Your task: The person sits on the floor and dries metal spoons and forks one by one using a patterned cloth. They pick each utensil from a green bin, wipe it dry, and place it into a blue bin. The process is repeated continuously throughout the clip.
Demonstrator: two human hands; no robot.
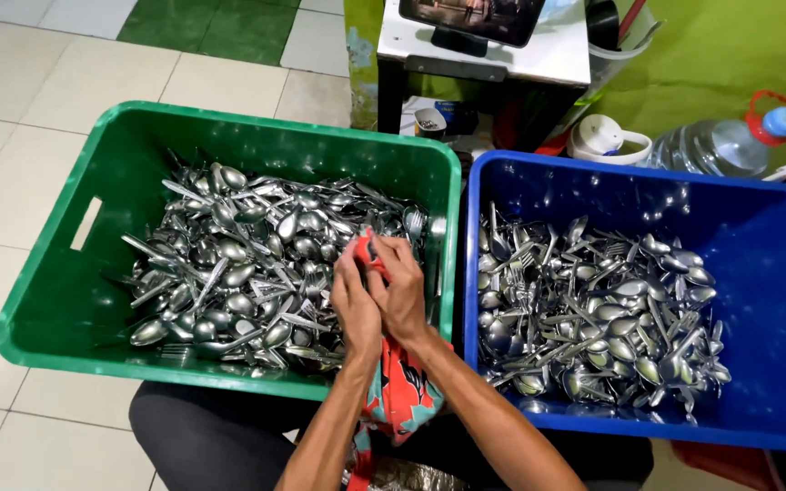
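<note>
A: Cloth (pixel 399 400), red with teal and black print, bunched between both hands at six o'clock, its tail draped down over the lap.

B: State of each hand?

A: Left hand (pixel 354 305) curled around the upper end of the cloth; right hand (pixel 402 293) folded over it from the other side. Both closed on the fabric, over the near right corner of the green crate (pixel 65 300). Whether a piece of cutlery sits inside the folds, I cannot tell.

B: How would the cloth handle?

A: Soft, limp, light, by my judgement. No stiffness, so it needs gathering in the fist; a bunched fold gives the surest hold. Polished metal inside it would likely be slick.

B: Containers?

A: Green crate at ten o'clock, holding a heap of steel spoons and forks (pixel 247 264), tangled. Blue crate (pixel 775 273) at two o'clock, touching the green one along their shared wall, with a similar heap of cutlery (pixel 593 314), spread flatter.

B: Farther out?

A: At one o'clock, a clear water bottle (pixel 716 145) with a blue cap beside a white lidded jug (pixel 604 138). At twelve, a small white stand (pixel 488 45). Tiled floor (pixel 11 109) at nine.
</note>
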